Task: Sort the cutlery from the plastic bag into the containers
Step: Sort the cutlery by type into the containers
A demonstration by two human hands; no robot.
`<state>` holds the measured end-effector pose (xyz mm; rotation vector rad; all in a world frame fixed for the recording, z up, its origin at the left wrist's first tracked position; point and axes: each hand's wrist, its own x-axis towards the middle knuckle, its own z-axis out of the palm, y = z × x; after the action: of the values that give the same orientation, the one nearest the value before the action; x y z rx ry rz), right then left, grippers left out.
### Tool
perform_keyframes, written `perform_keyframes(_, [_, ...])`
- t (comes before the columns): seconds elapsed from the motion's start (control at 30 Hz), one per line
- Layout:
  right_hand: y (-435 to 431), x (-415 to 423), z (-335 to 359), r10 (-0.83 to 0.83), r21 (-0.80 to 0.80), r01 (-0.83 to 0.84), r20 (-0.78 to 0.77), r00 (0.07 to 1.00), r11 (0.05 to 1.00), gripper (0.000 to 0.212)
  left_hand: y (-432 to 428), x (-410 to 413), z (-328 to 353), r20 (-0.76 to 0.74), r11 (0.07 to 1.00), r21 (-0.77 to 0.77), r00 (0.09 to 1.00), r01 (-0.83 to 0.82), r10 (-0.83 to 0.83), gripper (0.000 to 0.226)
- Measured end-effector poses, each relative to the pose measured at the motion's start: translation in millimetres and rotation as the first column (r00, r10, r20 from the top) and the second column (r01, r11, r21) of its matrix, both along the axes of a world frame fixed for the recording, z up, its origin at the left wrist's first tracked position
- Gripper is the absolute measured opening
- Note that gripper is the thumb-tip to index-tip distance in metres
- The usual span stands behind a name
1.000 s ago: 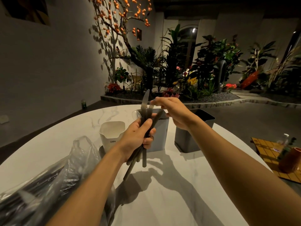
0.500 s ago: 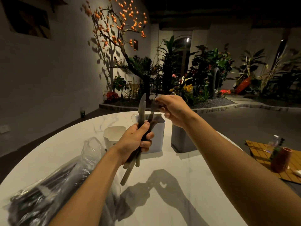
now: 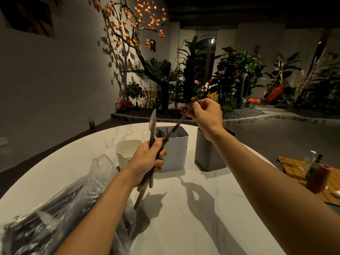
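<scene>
Your left hand (image 3: 149,159) grips a cutlery bundle (image 3: 152,126) above the tabletop (image 3: 184,218). Your right hand (image 3: 207,116) pinches one piece (image 3: 176,125) by its top, fingers curled.

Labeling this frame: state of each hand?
Left hand: grips a cutlery bundle.
Right hand: pinches the top of one piece.

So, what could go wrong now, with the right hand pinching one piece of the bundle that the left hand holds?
The right hand pinches the piece only at its top end; it may slip onto the table. Its lower end sits with the bundle in the grip of the left hand, so drawing it out may drag other pieces loose.
</scene>
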<state>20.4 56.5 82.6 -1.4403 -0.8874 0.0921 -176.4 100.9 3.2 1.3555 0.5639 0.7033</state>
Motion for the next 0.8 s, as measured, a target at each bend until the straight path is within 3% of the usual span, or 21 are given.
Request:
perform_keyframes(0.13, [15, 8, -20, -0.060, -0.157, 0.091, 0.192, 0.980, 0.983, 0.019, 9, 6, -8, -0.008, 1.000, 0.023, 1.000, 0.003, -0.003, 0.023])
perform_keyframes(0.3, [23, 11, -40, 0.122, -0.494, 0.065, 0.337, 0.934, 0.867, 0.031, 17, 10, -20, -0.031, 0.999, 0.038, 0.999, 0.009, -0.008, 0.029])
perform_keyframes(0.37, [27, 9, -46, 0.061, -0.457, 0.164, 0.437, 0.897, 0.874, 0.039, 18, 12, -22, -0.043, 0.999, 0.043, 0.999, 0.002, -0.001, 0.030])
perform_keyframes(0.47, [24, -3, -47, -0.076, -0.262, 0.226, 0.481, 0.874, 0.938, 0.026, 15, 11, -20, -0.016, 1.000, 0.011, 1.000, -0.003, 0.004, 0.028])
perform_keyframes(0.53, [17, -14, -46, -0.008, -0.226, 0.101, 0.378, 0.926, 0.969, 0.017, 11, 9, -16, 0.027, 1.000, -0.028, 1.000, 0.012, -0.011, 0.028])
perform_keyframes(0.63, [4, -33, -45, 0.165, -0.239, -0.142, 0.079, 0.983, 0.961, 0.018, 2, 4, -8, 0.102, 0.997, -0.072, 0.994, 0.034, -0.027, 0.042])
perform_keyframes(0.73, [-13, -42, -45, 0.395, -0.310, -0.464, -0.261, 0.881, 0.830, 0.045, -4, -3, -1, 0.165, 0.989, -0.110, 0.983, 0.095, -0.076, 0.059])
perform_keyframes(0.8, [-20, -45, -48, 0.497, -0.356, -0.590, -0.322, 0.805, 0.725, 0.042, -8, -6, 3, 0.180, 0.983, -0.126, 0.978, 0.133, -0.109, 0.061])
